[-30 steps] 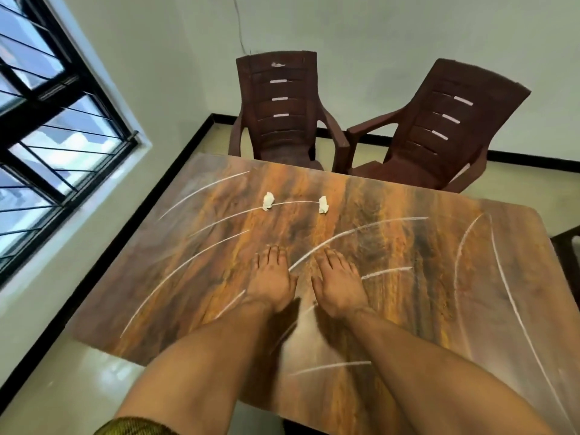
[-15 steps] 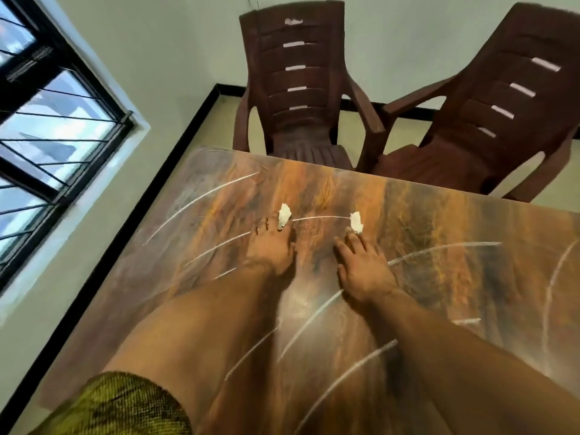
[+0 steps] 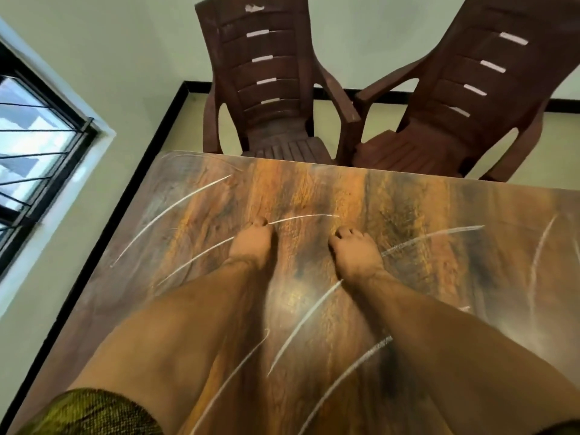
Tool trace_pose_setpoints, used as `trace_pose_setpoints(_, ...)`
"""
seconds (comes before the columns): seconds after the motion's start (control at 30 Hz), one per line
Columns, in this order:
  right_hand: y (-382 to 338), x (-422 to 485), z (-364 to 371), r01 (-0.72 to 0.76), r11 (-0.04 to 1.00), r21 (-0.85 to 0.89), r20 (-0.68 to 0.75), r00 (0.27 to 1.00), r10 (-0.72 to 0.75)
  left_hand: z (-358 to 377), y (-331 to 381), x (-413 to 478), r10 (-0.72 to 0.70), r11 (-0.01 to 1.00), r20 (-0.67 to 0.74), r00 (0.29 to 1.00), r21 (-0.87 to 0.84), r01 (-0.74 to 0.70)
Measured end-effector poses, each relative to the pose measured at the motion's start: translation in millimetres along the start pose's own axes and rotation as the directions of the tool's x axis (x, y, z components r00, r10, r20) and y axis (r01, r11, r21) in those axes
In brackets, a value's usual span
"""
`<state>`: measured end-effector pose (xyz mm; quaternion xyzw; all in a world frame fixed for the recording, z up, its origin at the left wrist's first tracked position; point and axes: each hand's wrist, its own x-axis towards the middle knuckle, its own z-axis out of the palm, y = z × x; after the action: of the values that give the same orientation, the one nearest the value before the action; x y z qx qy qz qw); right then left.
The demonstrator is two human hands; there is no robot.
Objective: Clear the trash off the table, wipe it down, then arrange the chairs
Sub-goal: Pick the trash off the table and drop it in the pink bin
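My left hand (image 3: 251,246) and right hand (image 3: 356,255) lie side by side on the bench (image 3: 439,215), fingers (image 3: 259,221) curled at 12 o'clock; trash hidden, grip unclear.

Room right over table (image 3: 470,233); chairs (image 3: 270,89) wall far edge.

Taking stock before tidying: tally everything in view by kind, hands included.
Chairs: 2
Table: 1
Window: 1
Hands: 2, left hand and right hand
Total: 6
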<state>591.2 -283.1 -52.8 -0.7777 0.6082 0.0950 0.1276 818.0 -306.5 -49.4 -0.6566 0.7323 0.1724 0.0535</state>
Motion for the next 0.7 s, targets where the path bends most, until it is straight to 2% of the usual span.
trace_pose_setpoints(0.13,4,-56,8,-0.011,0.997,0.072,-0.034,0.999,0.014,6,17,-46,-0.041,0.994,-0.003,0.999,-0.104,0.04)
trace_pose_setpoints(0.23,9,-116,16,-0.053,0.991,0.125,-0.096,0.993,0.065,15,37,-93,0.061,0.997,0.002,0.998,-0.054,-0.061)
trace_pose_setpoints(0.37,19,-213,36,-0.123,0.97,0.212,-0.099,0.984,0.146,41,85,-156,0.239,0.969,0.021,0.971,-0.061,-0.238)
trace_pose_setpoints(0.57,42,-367,65,-0.244,0.926,0.29,-0.108,0.953,0.285,76,206,-243,0.561,0.828,0.061,0.826,-0.059,-0.558)
trace_pose_setpoints(0.7,67,-446,69,-0.375,0.872,0.314,-0.112,0.897,0.427,94,275,-283,0.659,0.742,0.143,0.738,0.039,-0.67)
